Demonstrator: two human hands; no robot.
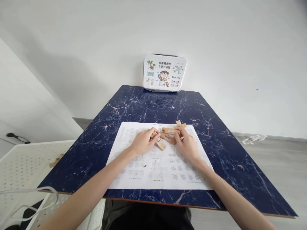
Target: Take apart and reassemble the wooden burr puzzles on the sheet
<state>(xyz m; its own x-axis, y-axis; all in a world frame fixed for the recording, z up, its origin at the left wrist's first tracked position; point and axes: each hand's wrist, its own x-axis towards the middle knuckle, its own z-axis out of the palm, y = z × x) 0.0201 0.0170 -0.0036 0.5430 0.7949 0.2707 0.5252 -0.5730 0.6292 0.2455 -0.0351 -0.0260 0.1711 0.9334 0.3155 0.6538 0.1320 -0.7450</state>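
Over smooth printed paper [165, 184] on the marbled blue counter [134, 107], left fingers [151, 131] pinch a squared wooden block [161, 145]. Right fingers [177, 138] grasp a notched wooden bar [165, 130].

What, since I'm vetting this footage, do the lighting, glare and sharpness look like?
Head view: light is soft, with a broad shadow on the wall at left; the glossy blue table faintly mirrors the white case; the paper sheet's small print is mostly too soft to read; wide-angle distortion seems to splay the table's near corners.

white case [165, 73] reading “TRAVEL”, “奶牛养得好,牛奶才会好”, paper's [144, 184] print illegible
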